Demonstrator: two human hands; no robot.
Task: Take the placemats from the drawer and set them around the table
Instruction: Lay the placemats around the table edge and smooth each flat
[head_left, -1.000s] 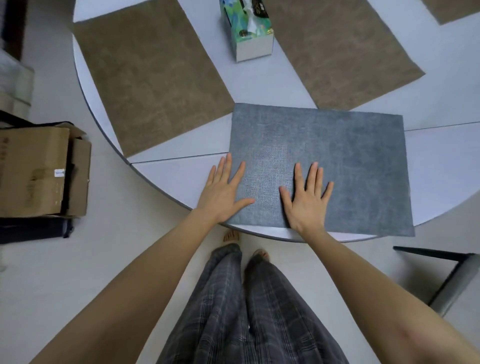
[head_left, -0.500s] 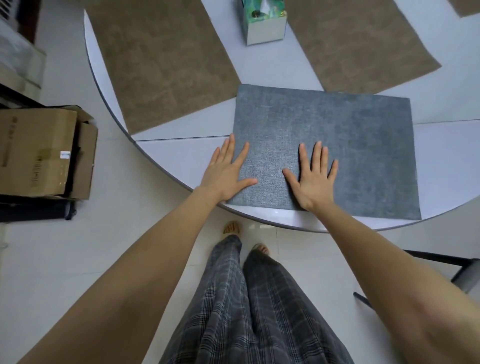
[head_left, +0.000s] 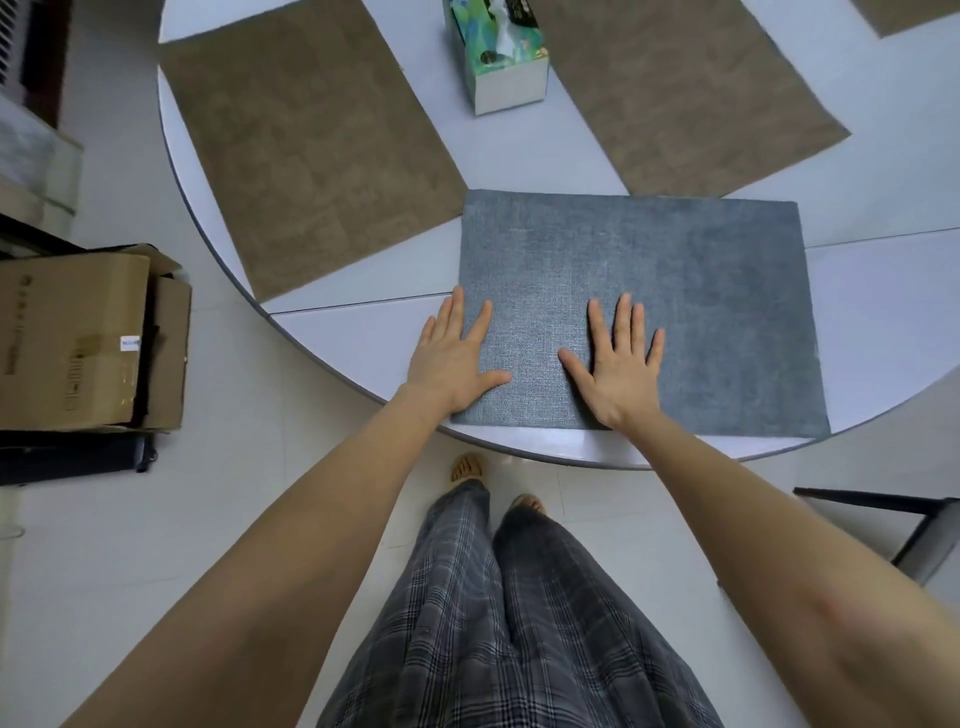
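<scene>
A grey-blue placemat (head_left: 691, 291) lies flat at the near edge of the round white table (head_left: 353, 343). My left hand (head_left: 452, 358) rests flat with straight fingers across the mat's left edge, half on the table. Flat on the mat, a little right of it, lies my right hand (head_left: 618, 364), fingers spread. A brown placemat (head_left: 306, 150) lies on the table at the left, and another brown placemat (head_left: 685, 88) lies beyond the grey one. The corner of a third brown mat (head_left: 904, 13) shows at the top right.
A green tissue box (head_left: 501, 57) stands on the table between the two brown mats. A cardboard box (head_left: 78, 343) sits on the floor to the left. A dark chair frame (head_left: 914, 525) stands at the right, near the table edge.
Both hands stay flat on the grey mat in the same spots. The view has shifted slightly; the mat and hands show no clear movement on the table.
</scene>
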